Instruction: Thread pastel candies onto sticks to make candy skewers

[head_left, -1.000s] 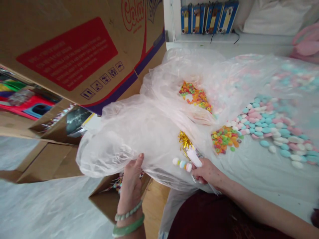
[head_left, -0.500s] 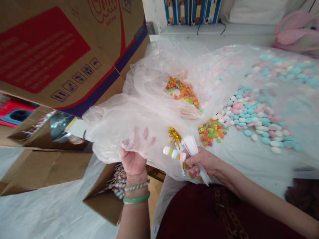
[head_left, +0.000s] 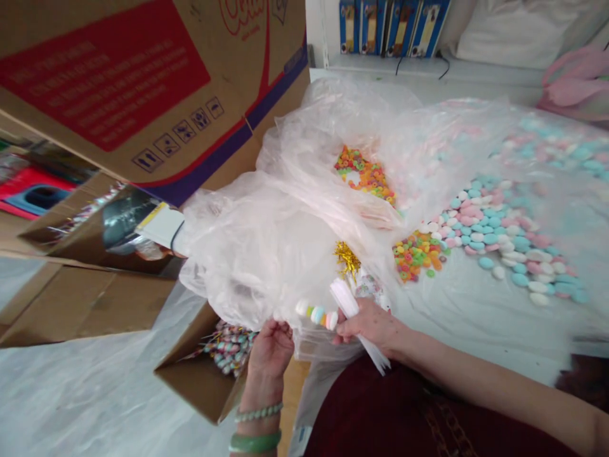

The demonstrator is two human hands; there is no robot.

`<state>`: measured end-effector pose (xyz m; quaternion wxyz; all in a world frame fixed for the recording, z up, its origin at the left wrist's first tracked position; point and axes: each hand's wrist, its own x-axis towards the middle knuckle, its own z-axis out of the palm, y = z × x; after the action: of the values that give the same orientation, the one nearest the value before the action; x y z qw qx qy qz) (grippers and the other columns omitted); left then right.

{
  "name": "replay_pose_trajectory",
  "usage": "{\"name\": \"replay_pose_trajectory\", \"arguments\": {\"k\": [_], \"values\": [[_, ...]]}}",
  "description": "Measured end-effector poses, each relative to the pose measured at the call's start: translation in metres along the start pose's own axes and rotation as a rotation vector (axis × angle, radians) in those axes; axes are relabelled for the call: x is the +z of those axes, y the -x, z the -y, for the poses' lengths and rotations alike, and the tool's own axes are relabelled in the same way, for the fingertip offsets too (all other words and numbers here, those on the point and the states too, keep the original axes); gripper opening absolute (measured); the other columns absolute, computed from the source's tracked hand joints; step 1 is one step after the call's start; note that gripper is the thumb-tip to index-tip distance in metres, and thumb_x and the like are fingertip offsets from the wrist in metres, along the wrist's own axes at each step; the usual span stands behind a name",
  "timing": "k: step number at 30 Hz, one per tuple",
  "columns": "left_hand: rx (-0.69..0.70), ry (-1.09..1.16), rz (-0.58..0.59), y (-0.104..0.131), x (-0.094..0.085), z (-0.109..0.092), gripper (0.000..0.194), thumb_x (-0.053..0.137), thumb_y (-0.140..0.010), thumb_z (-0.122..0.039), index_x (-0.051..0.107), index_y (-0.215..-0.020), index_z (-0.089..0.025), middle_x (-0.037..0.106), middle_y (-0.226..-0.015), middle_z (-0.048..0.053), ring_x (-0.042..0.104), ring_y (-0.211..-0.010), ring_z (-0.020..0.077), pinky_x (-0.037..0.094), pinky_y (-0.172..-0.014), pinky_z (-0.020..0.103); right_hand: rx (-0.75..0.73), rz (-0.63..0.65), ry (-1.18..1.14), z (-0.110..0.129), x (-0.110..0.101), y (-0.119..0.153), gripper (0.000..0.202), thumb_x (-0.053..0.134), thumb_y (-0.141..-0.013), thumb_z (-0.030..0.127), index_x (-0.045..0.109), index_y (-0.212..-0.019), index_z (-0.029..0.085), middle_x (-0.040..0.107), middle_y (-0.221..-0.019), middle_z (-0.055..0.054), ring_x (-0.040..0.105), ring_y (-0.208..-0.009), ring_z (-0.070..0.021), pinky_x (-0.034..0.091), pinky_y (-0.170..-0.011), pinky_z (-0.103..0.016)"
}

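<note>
My left hand (head_left: 272, 348), with a green bangle and a beaded bracelet at the wrist, has its fingers curled at the near edge of a clear plastic sheet (head_left: 223, 266), where the film gathers. My right hand (head_left: 373, 327) is closed around a bundle of thin white strips (head_left: 346, 298). A candy skewer (head_left: 318, 315) with white, green, blue and pink pieces sticks out from the same hand toward the left; its stick is hidden. Gold tinsel (head_left: 347, 259) lies just beyond. Right of it are orange and green candy rings (head_left: 416, 255) in a small heap.
Pink, blue and white candies (head_left: 485, 225) spread across the table, partly under plastic. More candy rings (head_left: 366, 174) lie farther back. A large cardboard box (head_left: 228, 108) rises at the left. Below, an open box (head_left: 200, 377) holds several finished-looking candy skewers (head_left: 228, 346).
My left hand has come out from under the plastic toward me, its spread fingers now curled at the sheet's edge. My right hand, still holding the strips and skewer, has shifted slightly nearer.
</note>
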<state>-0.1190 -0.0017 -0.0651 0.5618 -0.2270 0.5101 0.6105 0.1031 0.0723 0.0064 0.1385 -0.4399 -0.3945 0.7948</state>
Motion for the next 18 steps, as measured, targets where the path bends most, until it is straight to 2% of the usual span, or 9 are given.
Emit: {"name": "replay_pose_trajectory", "arguments": {"k": [2, 4, 7, 9, 11, 13, 15, 17, 18], "values": [[0.030, 0.030, 0.017, -0.006, -0.005, -0.007, 0.026, 0.040, -0.077, 0.000, 0.057, -0.067, -0.016, 0.060, -0.054, -0.001, 0.060, -0.052, 0.0101, 0.053, -0.057, 0.021, -0.004, -0.048, 0.121, -0.005, 0.007, -0.006, 0.006, 0.054, -0.057, 0.010, 0.053, -0.057, 0.016, 0.052, -0.046, 0.004, 0.059, -0.054, -0.0127, 0.039, -0.054, -0.021], [0.068, 0.129, 0.089, -0.009, -0.007, -0.019, 0.027, 0.037, -0.079, 0.000, 0.056, -0.068, -0.017, 0.061, -0.055, -0.001, 0.062, -0.057, 0.0104, 0.055, -0.066, 0.024, 0.018, -0.097, 0.181, -0.007, 0.005, -0.010, 0.008, 0.052, -0.056, 0.009, 0.050, -0.056, 0.017, 0.050, -0.044, 0.005, 0.059, -0.052, -0.0132, 0.040, -0.054, -0.022], [0.123, 0.283, 0.319, -0.007, -0.002, -0.035, 0.029, 0.033, -0.086, -0.009, 0.060, -0.075, -0.016, 0.070, -0.073, 0.004, 0.068, -0.081, 0.0161, 0.053, -0.086, 0.036, 0.061, -0.151, 0.207, -0.004, -0.012, -0.012, 0.008, 0.053, -0.056, 0.011, 0.049, -0.059, 0.018, 0.049, -0.044, 0.006, 0.060, -0.051, -0.0150, 0.041, -0.052, -0.023], [0.154, 0.316, 0.502, -0.006, 0.007, -0.039, 0.030, 0.034, -0.089, -0.016, 0.063, -0.095, -0.013, 0.071, -0.101, 0.010, 0.062, -0.106, 0.0215, 0.048, -0.095, 0.042, 0.056, -0.175, 0.208, 0.000, -0.026, -0.012, 0.008, 0.055, -0.057, 0.014, 0.051, -0.062, 0.018, 0.051, -0.045, 0.005, 0.061, -0.052, -0.0162, 0.042, -0.052, -0.024], [0.144, 0.325, 0.617, -0.008, 0.017, -0.035, 0.035, 0.033, -0.091, -0.020, 0.059, -0.114, -0.012, 0.066, -0.117, 0.011, 0.056, -0.117, 0.0210, 0.046, -0.099, 0.038, 0.048, -0.187, 0.204, 0.004, -0.038, -0.011, 0.009, 0.056, -0.057, 0.016, 0.053, -0.065, 0.017, 0.053, -0.047, 0.004, 0.062, -0.054, -0.0172, 0.043, -0.054, -0.025], [0.081, 0.301, 0.621, -0.011, 0.024, -0.027, 0.037, 0.031, -0.091, -0.017, 0.061, -0.113, -0.014, 0.069, -0.113, 0.009, 0.059, -0.112, 0.0168, 0.047, -0.096, 0.032, 0.029, -0.188, 0.215, 0.006, -0.045, -0.007, 0.008, 0.057, -0.058, 0.017, 0.053, -0.065, 0.018, 0.053, -0.048, 0.004, 0.062, -0.055, -0.0175, 0.044, -0.055, -0.026], [0.019, 0.204, 0.554, -0.013, 0.023, -0.018, 0.033, 0.034, -0.090, -0.014, 0.066, -0.097, -0.016, 0.073, -0.096, 0.006, 0.066, -0.097, 0.0157, 0.051, -0.088, 0.030, 0.001, -0.179, 0.250, 0.007, -0.048, -0.002, 0.005, 0.056, -0.058, 0.017, 0.054, -0.062, 0.018, 0.054, -0.049, 0.003, 0.061, -0.057, -0.0169, 0.044, -0.057, -0.026], [-0.010, 0.017, 0.467, -0.014, 0.012, -0.013, 0.024, 0.045, -0.087, -0.016, 0.066, -0.075, -0.015, 0.072, -0.075, 0.005, 0.068, -0.072, 0.0158, 0.054, -0.073, 0.029, -0.028, -0.173, 0.272, 0.006, -0.047, 0.004, 0.003, 0.056, -0.057, 0.016, 0.054, -0.058, 0.017, 0.056, -0.050, 0.001, 0.058, -0.056, -0.0157, 0.044, -0.057, -0.026], [-0.001, -0.094, 0.419, -0.014, 0.004, -0.011, 0.020, 0.053, -0.084, -0.018, 0.064, -0.068, -0.014, 0.070, -0.066, 0.004, 0.064, -0.059, 0.0141, 0.053, -0.062, 0.027, -0.039, -0.166, 0.265, 0.007, -0.046, 0.008, 0.002, 0.056, -0.057, 0.016, 0.054, -0.057, 0.017, 0.057, -0.050, 0.001, 0.057, -0.055, -0.0150, 0.044, -0.058, -0.026]]}}
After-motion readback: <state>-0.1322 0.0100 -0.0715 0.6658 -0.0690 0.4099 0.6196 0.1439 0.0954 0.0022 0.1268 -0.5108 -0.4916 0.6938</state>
